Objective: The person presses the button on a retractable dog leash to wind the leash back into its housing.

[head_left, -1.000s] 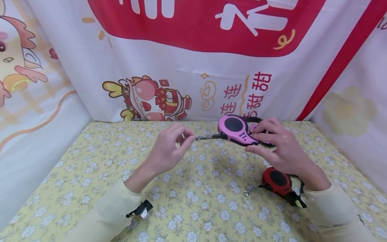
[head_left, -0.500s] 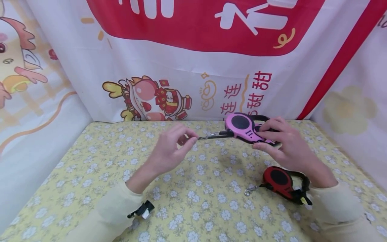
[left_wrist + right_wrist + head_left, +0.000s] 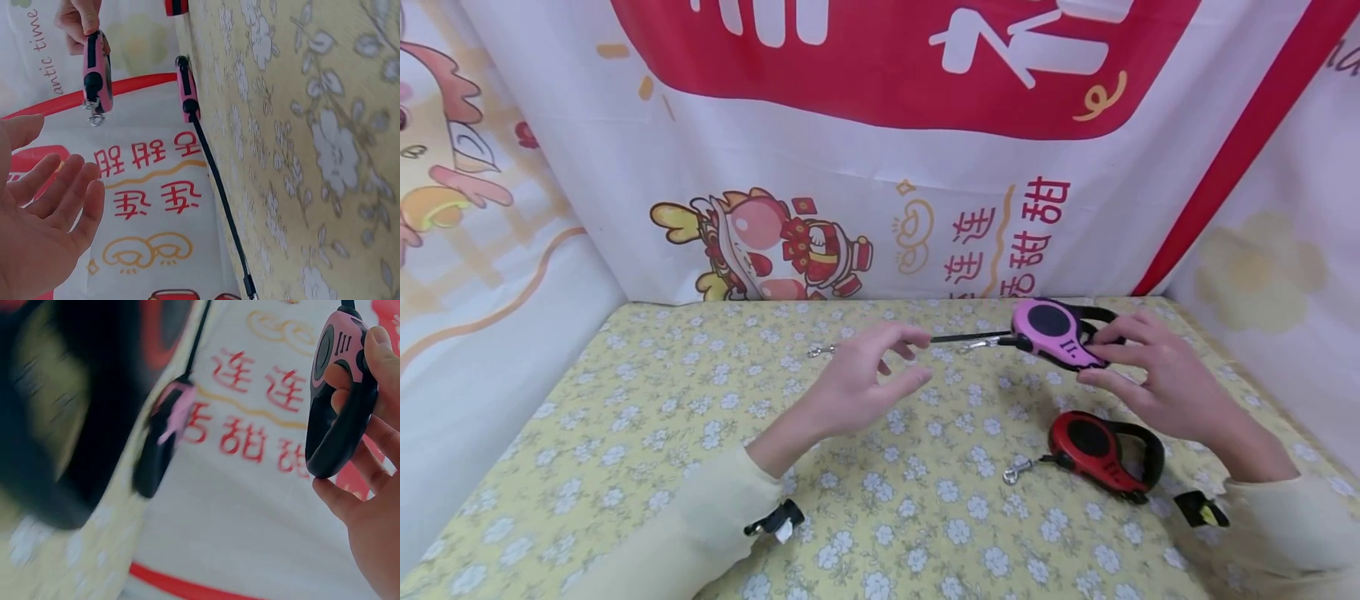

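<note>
My right hand (image 3: 1180, 387) grips a pink and black retractable dog leash (image 3: 1047, 321) by its handle, above the table. A short black end with a metal clip (image 3: 983, 342) sticks out of its front. My left hand (image 3: 861, 379) hangs to the left, fingers loosely bent and parted, holding nothing. In the left wrist view, a second pink leash (image 3: 187, 90) lies on the table, its long black strap (image 3: 220, 181) drawn out. In the head view that strap passes behind my left hand to a metal clip (image 3: 820, 352); the second leash's body is largely hidden there.
A red and black retractable leash (image 3: 1086, 446) lies on the table below my right hand, its clip (image 3: 1017, 472) pointing left. Flowered yellow cloth (image 3: 880, 517) covers the table. A printed white curtain (image 3: 880, 150) stands along the back edge.
My right hand has carried the pink leash to the right. My left hand has moved slightly right, and its fingertips, close together near the clip before, are now parted. The red leash stays put.
</note>
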The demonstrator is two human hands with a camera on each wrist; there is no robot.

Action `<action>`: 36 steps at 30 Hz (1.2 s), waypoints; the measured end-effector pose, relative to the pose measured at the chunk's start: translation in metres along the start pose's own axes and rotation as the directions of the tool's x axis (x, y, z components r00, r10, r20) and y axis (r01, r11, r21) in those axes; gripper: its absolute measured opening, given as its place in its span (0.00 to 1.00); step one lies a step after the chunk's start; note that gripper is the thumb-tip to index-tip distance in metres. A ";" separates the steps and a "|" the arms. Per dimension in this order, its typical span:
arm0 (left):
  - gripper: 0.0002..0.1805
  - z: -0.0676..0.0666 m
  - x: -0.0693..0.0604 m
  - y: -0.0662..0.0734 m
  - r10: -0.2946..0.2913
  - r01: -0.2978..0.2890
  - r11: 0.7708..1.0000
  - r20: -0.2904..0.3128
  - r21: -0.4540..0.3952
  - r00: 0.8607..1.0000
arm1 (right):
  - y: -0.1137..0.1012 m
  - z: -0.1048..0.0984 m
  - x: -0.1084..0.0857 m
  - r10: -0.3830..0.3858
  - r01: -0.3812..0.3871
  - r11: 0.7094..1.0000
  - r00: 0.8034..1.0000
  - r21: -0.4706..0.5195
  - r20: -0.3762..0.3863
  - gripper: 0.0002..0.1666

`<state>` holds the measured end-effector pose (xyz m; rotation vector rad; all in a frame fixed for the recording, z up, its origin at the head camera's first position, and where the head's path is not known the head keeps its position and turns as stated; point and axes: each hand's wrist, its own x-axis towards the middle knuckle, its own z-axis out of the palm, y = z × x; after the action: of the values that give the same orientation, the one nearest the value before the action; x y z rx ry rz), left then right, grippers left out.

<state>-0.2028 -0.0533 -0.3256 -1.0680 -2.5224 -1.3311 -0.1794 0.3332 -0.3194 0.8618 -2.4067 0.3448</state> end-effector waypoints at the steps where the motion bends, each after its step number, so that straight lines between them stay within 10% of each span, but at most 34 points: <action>1: 0.24 0.003 0.001 0.000 -0.010 0.010 1.000 0.016 -0.013 1.000 | 0.003 0.001 -0.004 0.010 -0.009 1.000 1.000 -0.014 0.015 0.19; 13: 0.31 0.040 0.016 -0.003 -0.108 0.149 0.977 0.243 -0.155 0.964 | 0.036 0.009 -0.042 0.138 -0.117 0.987 0.967 -0.107 0.215 0.15; 26: 0.36 0.067 0.025 0.001 -0.173 0.224 0.972 0.414 -0.076 0.894 | 0.067 0.011 -0.057 0.155 -0.130 0.987 0.926 -0.093 0.345 0.11; 36: 0.37 0.071 0.027 0.005 -0.134 0.172 0.984 0.481 -0.036 0.867 | 0.077 0.010 -0.052 0.237 -0.245 0.968 0.831 -0.052 0.503 0.09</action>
<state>-0.2039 0.0170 -0.3552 -1.3869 -2.9827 -1.3479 -0.1998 0.4143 -0.3614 0.7166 -3.0238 0.2497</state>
